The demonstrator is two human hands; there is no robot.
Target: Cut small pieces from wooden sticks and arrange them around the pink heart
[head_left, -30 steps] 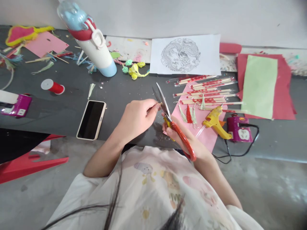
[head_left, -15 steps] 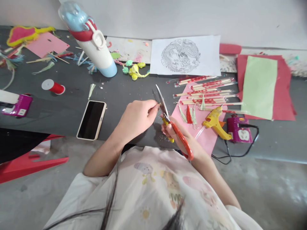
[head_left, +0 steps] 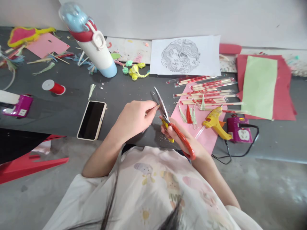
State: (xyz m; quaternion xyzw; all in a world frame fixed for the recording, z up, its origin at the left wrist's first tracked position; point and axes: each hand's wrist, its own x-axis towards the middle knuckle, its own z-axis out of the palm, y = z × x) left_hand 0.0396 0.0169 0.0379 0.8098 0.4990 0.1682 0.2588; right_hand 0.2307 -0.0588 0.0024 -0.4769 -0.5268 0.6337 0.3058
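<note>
My right hand (head_left: pixel 178 135) grips a pair of scissors (head_left: pixel 171 126) with red and yellow handles, the blades pointing up and away over the dark table (head_left: pixel 72 92). My left hand (head_left: pixel 135 118) is closed in a pinch on a thin stick (head_left: pixel 153 108), whose tip meets the scissor blades near their pivot. Both hands hover over the table's near edge, just left of a pink sheet (head_left: pixel 206 135).
A phone (head_left: pixel 91 119) lies left of my hands. A yellow glue gun (head_left: pixel 214 121), a purple plug box (head_left: pixel 238 129), several red-and-wood sticks (head_left: pixel 208 91) and tassels lie to the right. A dragon drawing (head_left: pixel 184 56), a water bottle (head_left: pixel 90 38), red thread spool (head_left: pixel 52 87) and red and green paper (head_left: pixel 261 84) stand farther back.
The scissors and both hands have shifted slightly; the blades look a little more closed than a second ago. Nothing else on the table moved.
</note>
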